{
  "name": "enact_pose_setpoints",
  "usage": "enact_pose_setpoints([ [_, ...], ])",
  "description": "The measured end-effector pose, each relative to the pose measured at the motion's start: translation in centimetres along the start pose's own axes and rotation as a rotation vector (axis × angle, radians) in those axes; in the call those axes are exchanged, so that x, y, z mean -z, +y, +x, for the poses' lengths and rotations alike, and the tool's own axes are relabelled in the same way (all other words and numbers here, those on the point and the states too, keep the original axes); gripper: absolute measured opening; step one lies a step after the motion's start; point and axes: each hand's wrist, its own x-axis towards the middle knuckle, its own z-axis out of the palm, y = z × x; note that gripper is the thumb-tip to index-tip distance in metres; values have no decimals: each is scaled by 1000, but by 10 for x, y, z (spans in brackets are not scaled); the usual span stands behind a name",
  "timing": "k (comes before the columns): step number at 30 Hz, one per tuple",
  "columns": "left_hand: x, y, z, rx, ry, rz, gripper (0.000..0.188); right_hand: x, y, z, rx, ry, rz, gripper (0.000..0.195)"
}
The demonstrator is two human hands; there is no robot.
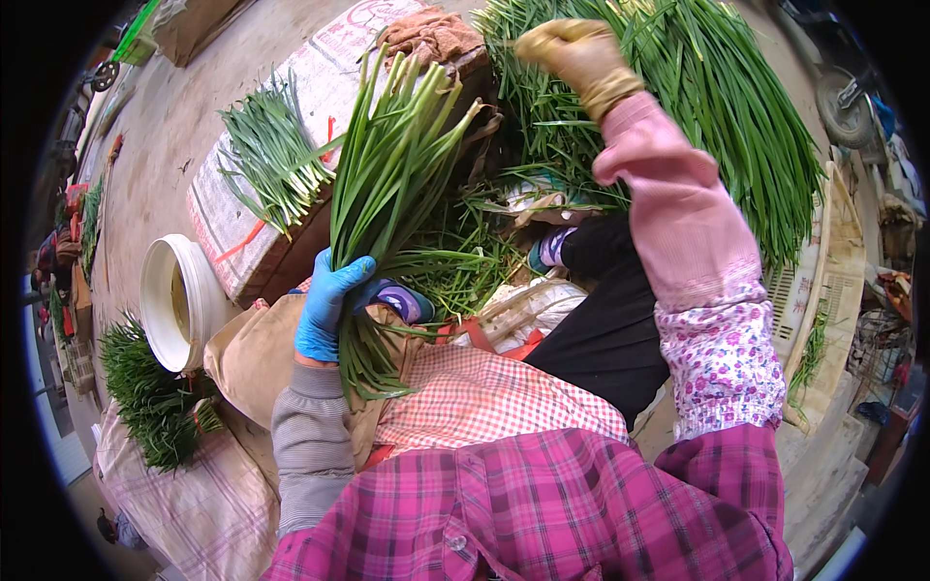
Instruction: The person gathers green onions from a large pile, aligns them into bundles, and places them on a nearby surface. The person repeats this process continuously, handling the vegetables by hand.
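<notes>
My left hand (330, 301), in a blue disposable glove, is closed around a bunch of long green garlic chives (392, 160), pale cut ends up and leaf tips hanging below the fist. My right hand (574, 62), in a yellowish rubber glove, is raised over a large heap of chives (705, 102) and slightly blurred; its fingers are curled, and I cannot tell whether they pinch anything. Left of the held bunch, a smaller chive bundle (280, 156) lies on a sack-covered box (218, 192), near red ties. Loose leaves and trimmings (465, 269) lie between my legs.
A brown cloth (429, 35) lies on the box's far end. At left stand a white plastic bucket (156, 305) and tied dark green bunches (145, 396) on a checked cloth (196, 501). A plastic crate (788, 298) and a wheel (843, 105) are at right.
</notes>
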Motion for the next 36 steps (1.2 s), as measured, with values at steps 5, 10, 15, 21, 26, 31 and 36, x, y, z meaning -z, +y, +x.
enact_pose_setpoints([
  [5, 11, -1, 6, 43, -83, 29, 23, 11, 20, -6, 74, -275, 14, 33],
  [10, 10, -3, 8, 46, -113, -14, 24, -27, -9, -22, -336, -371, 275, 15],
  [15, 6, -5, 5, 28, -61, -36, 25, 9, -3, -5, -204, -39, 300, 18],
  [21, 6, -8, 8, 65, -88, 58, 27, -28, -14, -18, -391, -297, 304, 20],
  [26, 3, -4, 6, 47, -57, 59, 28, -28, -9, -16, -320, -321, 237, 15],
  [31, 5, -6, 10, 50, -82, 59, 28, -36, 7, -18, -229, -416, 148, 32],
  [36, -3, -3, 9, 19, -42, 129, 27, -47, 5, -21, -169, -300, 143, 17],
])
